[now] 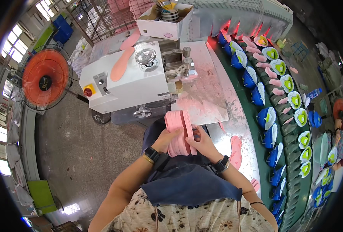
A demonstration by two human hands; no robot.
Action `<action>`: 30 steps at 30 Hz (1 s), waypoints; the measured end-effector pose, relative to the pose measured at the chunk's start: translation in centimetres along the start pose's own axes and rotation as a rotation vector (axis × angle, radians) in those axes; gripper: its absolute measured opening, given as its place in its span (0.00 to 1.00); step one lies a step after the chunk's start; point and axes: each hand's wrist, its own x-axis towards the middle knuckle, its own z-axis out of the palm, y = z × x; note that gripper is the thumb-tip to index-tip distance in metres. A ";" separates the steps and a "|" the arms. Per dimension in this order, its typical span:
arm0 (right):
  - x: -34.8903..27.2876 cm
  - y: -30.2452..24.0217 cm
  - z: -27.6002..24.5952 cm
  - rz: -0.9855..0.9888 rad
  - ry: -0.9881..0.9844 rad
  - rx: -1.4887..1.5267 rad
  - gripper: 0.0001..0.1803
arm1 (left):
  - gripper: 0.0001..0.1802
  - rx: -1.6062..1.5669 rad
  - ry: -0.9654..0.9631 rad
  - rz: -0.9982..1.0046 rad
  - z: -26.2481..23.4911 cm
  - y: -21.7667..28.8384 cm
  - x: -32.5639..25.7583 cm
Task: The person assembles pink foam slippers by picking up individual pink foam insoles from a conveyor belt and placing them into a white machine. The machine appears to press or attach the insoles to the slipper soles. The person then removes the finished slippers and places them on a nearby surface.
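Observation:
A thick stack of pink foam shoe soles [175, 120] stands on edge over my lap. Wrapped around its left side, my left hand [168, 140] has the thumb lying across the soles. At the stack's right side, my right hand [203, 144] pinches a single pink sole [187, 125], which stands slightly apart from the others at the top. Some of the right fingers are behind that sole. Just beyond the stack is a white machine [131, 87] with a handwheel and metal rollers, and a loose pink sole [122, 65] lies on its top.
On the right, a green conveyor [252, 112] carries blue and white shoe uppers and pink soles. Another pink sole [236, 152] rests on the metal table [248, 154]. A box of tools [165, 25] sits behind the machine. An orange fan [46, 79] stands at left.

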 end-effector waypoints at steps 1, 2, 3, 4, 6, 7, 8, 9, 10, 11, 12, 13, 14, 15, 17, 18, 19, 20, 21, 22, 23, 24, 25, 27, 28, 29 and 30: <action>-0.1 0.3 -0.4 0.020 -0.019 0.012 0.33 | 0.24 0.004 0.001 -0.007 -0.4 -0.3 0.2; -0.2 0.4 -0.6 0.040 -0.037 0.025 0.33 | 0.24 0.010 0.001 -0.015 -0.7 -0.6 0.3; -0.4 0.4 -0.8 0.052 -0.047 0.100 0.31 | 0.24 0.016 0.001 -0.015 -0.7 -0.6 0.2; -0.6 0.3 -0.8 0.065 -0.052 0.173 0.30 | 0.24 0.020 -0.003 -0.019 -0.8 -0.7 -0.1; -0.9 1.0 -1.7 0.068 0.027 0.198 0.31 | 0.23 0.019 0.012 -0.037 -1.0 -1.2 -0.4; -0.3 2.2 -2.4 0.059 0.104 0.150 0.32 | 0.23 0.014 0.036 -0.048 -1.2 -1.6 -0.6; -0.1 3.2 -3.2 0.051 0.181 0.102 0.34 | 0.23 0.009 0.061 -0.058 -1.3 -2.0 -0.8; -0.1 1.6 -3.7 0.035 0.378 -0.213 0.32 | 0.23 0.001 0.100 -0.065 -1.8 -2.1 -1.2; 0.4 2.0 -4.7 -0.102 0.604 -0.669 0.31 | 0.24 0.006 0.067 -0.101 -2.2 -2.0 -1.5; 0.7 2.2 -6.0 -0.064 0.669 -0.805 0.31 | 0.24 0.009 0.036 -0.137 -2.6 -1.9 -1.8; 1.0 2.2 -6.8 -0.028 0.722 -0.939 0.31 | 0.24 0.008 0.014 -0.171 -2.8 -2.0 -2.1; 1.3 2.1 -7.5 -0.028 0.711 -0.954 0.31 | 0.25 0.020 -0.014 -0.190 -2.6 -1.7 -2.4; 1.6 2.0 -8.1 -0.028 0.699 -0.969 0.32 | 0.25 0.030 -0.043 -0.209 -2.3 -1.3 -2.8; 1.9 2.0 -8.4 -0.030 0.686 -0.984 0.32 | 0.25 0.040 -0.070 -0.227 -2.1 -1.1 -3.0; 2.7 2.3 -8.0 -0.021 0.671 -0.975 0.32 | 0.26 0.024 -0.162 -0.184 -1.8 -1.3 -2.9; 3.1 2.2 -7.5 -0.016 0.662 -0.970 0.32 | 0.26 0.015 -0.208 -0.163 -1.7 -1.4 -3.0; 3.5 2.0 -6.9 -0.009 0.672 -0.959 0.33 | 0.26 0.038 -0.181 -0.174 -1.8 -1.6 -3.0; 3.9 1.8 -6.2 -0.001 0.682 -0.948 0.33 | 0.26 0.062 -0.155 -0.186 -2.0 -1.8 -3.0; 4.0 1.7 -5.8 0.005 0.692 -0.938 0.34 | 0.26 0.086 -0.128 -0.198 -2.2 -2.0 -3.0; 3.9 1.8 -5.7 -0.030 0.708 -0.960 0.34 | 0.26 0.079 -0.119 -0.192 -2.3 -2.3 -3.1; 3.7 2.0 -5.6 -0.066 0.723 -0.983 0.34 | 0.26 0.072 -0.111 -0.186 -2.4 -2.7 -3.3; 3.6 1.9 -5.2 -0.105 0.735 -1.001 0.34 | 0.26 0.066 -0.097 -0.177 -2.5 -2.7 -3.6; 3.3 1.7 -5.1 -0.186 0.711 -0.995 0.32 | 0.26 0.083 -0.090 -0.170 -2.4 -2.6 -3.6; 2.2 0.5 -4.8 -0.343 0.655 -0.978 0.27 | 0.26 0.114 -0.074 -0.159 -1.9 -2.3 -3.8; 1.7 -0.6 -4.2 -0.299 0.486 -0.690 0.25 | 0.26 0.142 -0.117 -0.171 -1.7 -2.1 -3.8; 1.7 -2.1 -3.4 -0.250 0.317 -0.403 0.24 | 0.26 0.169 -0.159 -0.182 -1.4 -1.8 -3.7; 2.1 -3.3 -3.0 -0.204 0.159 -0.124 0.22 | 0.26 0.201 -0.215 -0.187 -0.9 -1.4 -3.5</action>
